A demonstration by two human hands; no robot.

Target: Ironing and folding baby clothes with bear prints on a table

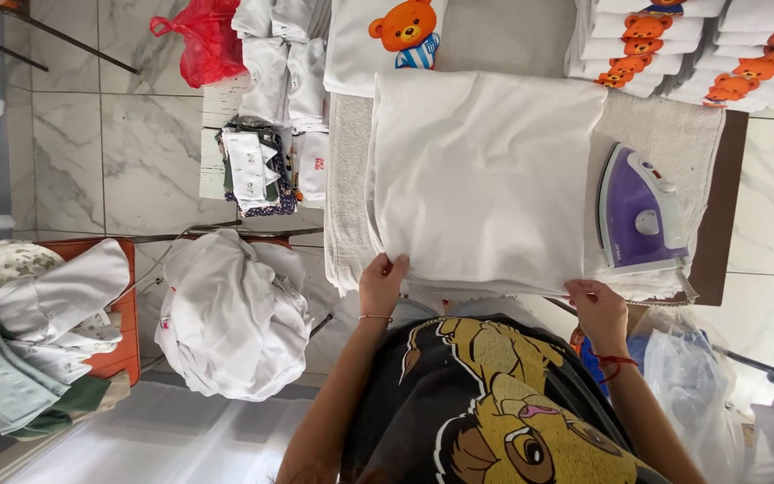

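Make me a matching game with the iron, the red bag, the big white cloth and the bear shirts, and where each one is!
Things:
1. purple iron
2. red plastic bag
3. white cloth
4. stack of bear-print shirts

Places:
A. on the marble floor at the top of the picture
B. held at its near edge by both hands
C. lying on the board to the right of the white cloth
D. piled at the far end of the board

Pairs: 1-C, 2-A, 3-B, 4-D

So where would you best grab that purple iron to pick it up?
By its arched handle, which runs along the top of the purple iron. It lies flat on the padded board, right of the white cloth, so fingers could come down from above and wrap the handle, probably the right hand, being nearer.
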